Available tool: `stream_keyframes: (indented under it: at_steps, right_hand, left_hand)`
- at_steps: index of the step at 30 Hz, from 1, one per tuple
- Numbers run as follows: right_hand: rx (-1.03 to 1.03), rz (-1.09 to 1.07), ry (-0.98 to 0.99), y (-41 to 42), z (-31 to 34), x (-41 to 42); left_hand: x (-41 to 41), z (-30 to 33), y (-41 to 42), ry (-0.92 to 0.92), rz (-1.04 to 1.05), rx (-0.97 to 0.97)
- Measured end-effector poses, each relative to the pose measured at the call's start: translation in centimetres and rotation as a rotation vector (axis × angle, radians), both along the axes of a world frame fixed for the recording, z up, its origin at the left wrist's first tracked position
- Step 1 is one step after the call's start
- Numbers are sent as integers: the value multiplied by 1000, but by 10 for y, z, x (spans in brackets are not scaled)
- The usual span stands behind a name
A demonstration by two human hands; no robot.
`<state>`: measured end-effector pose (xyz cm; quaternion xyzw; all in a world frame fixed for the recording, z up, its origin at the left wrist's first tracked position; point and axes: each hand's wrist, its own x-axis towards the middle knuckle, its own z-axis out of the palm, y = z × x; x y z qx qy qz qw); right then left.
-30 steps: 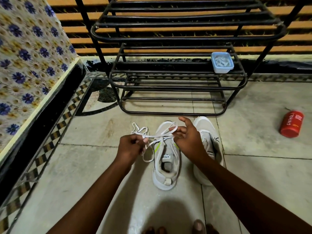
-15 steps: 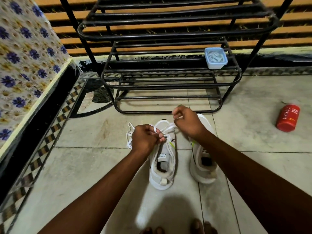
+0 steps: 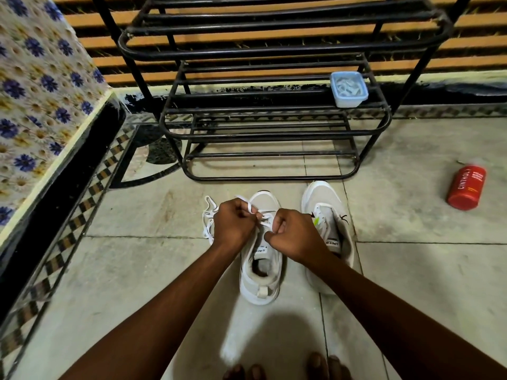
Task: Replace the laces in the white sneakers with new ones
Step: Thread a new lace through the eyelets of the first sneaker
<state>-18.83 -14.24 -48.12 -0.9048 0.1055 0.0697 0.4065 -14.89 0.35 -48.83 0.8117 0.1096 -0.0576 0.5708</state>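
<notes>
1. The person's left hand (image 3: 235,224) and right hand (image 3: 291,233) meet over the forefoot of the left-side white sneaker (image 3: 261,259), which stands on the tiled floor (image 3: 137,270) just in front of the person's toes.
2. Both hands are curled and pinching the white lace (image 3: 251,208). The left hand grips a loop that rises at its 12 o'clock; the right hand nips a strand near the eyelets, at its 10 o'clock.
3. The lace work lies between the two hands, so neither is clearly nearer. The sneaker's long axis runs from 6 to 12 o'clock, toe towards the shoe rack (image 3: 274,111).
4. Loose lace spills at 9 o'clock of the left hand, lying on the floor beside the shoe.
5. The second sneaker (image 3: 327,215) stands parallel, just at 3 o'clock of the first; its eyelets appear unlaced, though the right wrist hides part of it.
6. A pale blue lidded box (image 3: 348,90) sits on the rack's middle shelf at 1 o'clock; pale pieces show inside, too blurred to name.
7. A red Cinthol canister (image 3: 466,187) lies on its side at 3 o'clock, well apart from the shoes.
</notes>
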Motion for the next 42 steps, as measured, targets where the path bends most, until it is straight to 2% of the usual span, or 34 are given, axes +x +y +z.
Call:
stream_keyframes:
  at_steps: [8, 11, 16, 24, 32, 42]
  right_hand:
    - [-62, 1, 28, 3, -5, -7]
    - [-98, 61, 6, 7, -11, -7]
    - [-102, 148, 5, 9, -11, 3]
    - [-120, 100, -77, 7, -17, 2]
    - [-1, -77, -162, 12, -26, -8]
    - [203, -225, -157, 14, -24, -13]
  left_hand:
    - [-6, -5, 7, -82, -16, 65]
    - [-9, -7, 11, -108, -7, 68]
    - [-9, -11, 11, -39, -37, 39]
    - [-1, -12, 2, 34, -16, 86]
    - [-1, -19, -6, 93, 58, 94]
    - [-1, -21, -17, 87, 83, 53]
